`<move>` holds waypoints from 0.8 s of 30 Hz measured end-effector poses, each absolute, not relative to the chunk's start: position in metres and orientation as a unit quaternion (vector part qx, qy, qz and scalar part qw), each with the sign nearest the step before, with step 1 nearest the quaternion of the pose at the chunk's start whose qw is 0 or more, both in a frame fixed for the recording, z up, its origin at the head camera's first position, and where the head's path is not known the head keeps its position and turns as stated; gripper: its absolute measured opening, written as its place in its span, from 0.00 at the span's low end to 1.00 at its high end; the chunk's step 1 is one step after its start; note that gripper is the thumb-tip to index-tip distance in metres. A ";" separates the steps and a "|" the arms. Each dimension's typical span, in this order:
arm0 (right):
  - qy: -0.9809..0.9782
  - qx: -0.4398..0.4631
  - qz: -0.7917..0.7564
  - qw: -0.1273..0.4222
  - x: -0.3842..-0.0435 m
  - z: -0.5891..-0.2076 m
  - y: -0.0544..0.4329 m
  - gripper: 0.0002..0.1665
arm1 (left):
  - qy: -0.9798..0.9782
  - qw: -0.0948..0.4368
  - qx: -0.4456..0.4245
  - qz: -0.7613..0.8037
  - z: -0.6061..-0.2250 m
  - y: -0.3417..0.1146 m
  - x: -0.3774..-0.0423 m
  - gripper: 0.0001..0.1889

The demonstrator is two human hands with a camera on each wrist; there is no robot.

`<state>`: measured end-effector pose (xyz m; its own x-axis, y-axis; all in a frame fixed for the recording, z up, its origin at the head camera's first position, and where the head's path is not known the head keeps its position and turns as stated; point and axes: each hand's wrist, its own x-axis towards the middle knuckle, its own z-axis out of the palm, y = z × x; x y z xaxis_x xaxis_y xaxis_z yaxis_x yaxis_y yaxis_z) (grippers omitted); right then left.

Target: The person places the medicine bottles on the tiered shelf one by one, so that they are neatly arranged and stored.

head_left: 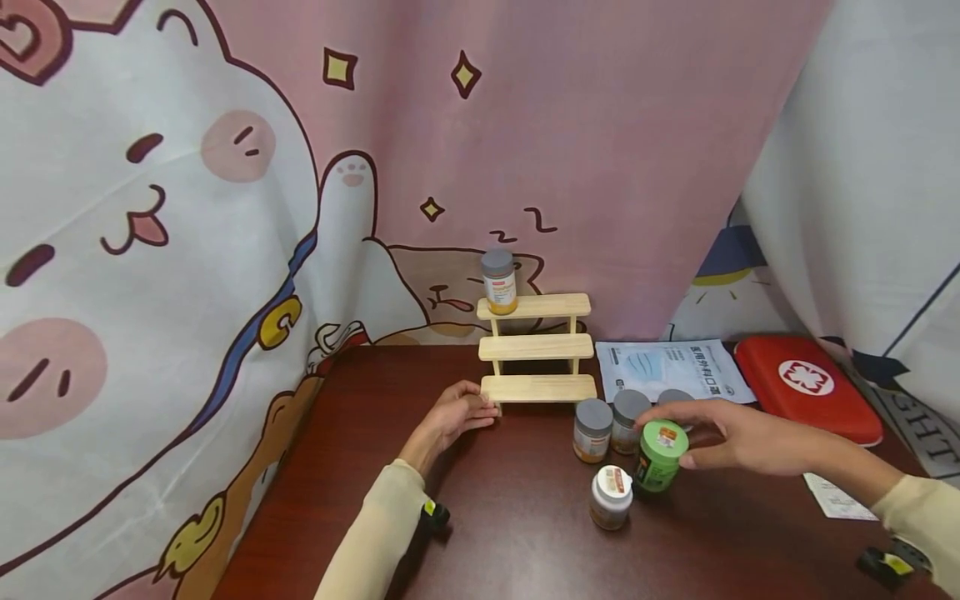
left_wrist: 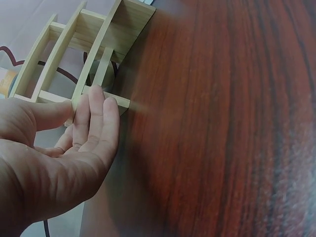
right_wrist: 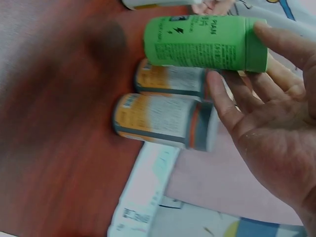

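My left hand [head_left: 453, 414] pinches the left end of the lowest step of a three-tier wooden stand [head_left: 536, 388], thumb on one side and fingers on the other in the left wrist view. On the top step, at its left end, stands a grey-lidded jar [head_left: 499, 287]. My right hand [head_left: 738, 433] grips a green jar [head_left: 654, 473] around its lid. Three more grey-lidded jars stand behind and left of it, among them a near one [head_left: 592, 429] and one partly hidden by my right hand. A white-lidded bottle [head_left: 611, 498] stands just left of the green jar.
Behind the jars, a face-mask packet [head_left: 675, 367] lies flat on the dark wooden table [head_left: 525, 542]. To its right is a red first-aid case [head_left: 806, 387]. A white paper slip [head_left: 840, 500] lies under my right forearm. A printed cloth [head_left: 600, 150] hangs behind.
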<state>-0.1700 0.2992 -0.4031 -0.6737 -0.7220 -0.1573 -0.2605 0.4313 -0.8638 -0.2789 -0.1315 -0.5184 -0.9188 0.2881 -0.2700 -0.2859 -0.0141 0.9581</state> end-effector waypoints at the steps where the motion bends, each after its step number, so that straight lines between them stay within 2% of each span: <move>1: 0.805 -0.306 -0.436 0.262 -0.170 -0.399 0.300 0.35 | 0.672 0.203 0.002 0.712 -0.518 -0.131 -0.279 0.09; 6: 0.817 -0.303 -0.424 0.246 -0.174 -0.379 0.300 0.34 | 0.674 0.206 -0.001 0.710 -0.517 -0.134 -0.279 0.09; 18: 0.882 -0.312 -0.340 0.095 -0.182 -0.340 0.290 0.28 | 0.680 0.215 -0.005 0.701 -0.517 -0.137 -0.281 0.09; 24: 0.884 -0.298 -0.358 0.043 -0.190 -0.332 0.284 0.31 | 0.678 0.219 -0.003 0.701 -0.517 -0.136 -0.282 0.09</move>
<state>-0.1901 0.2840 -0.3324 -0.8185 -0.5575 0.1385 -0.4966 0.5655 -0.6585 -0.2824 -0.1356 -0.5174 -0.9040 0.3031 -0.3016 -0.3115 0.0161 0.9501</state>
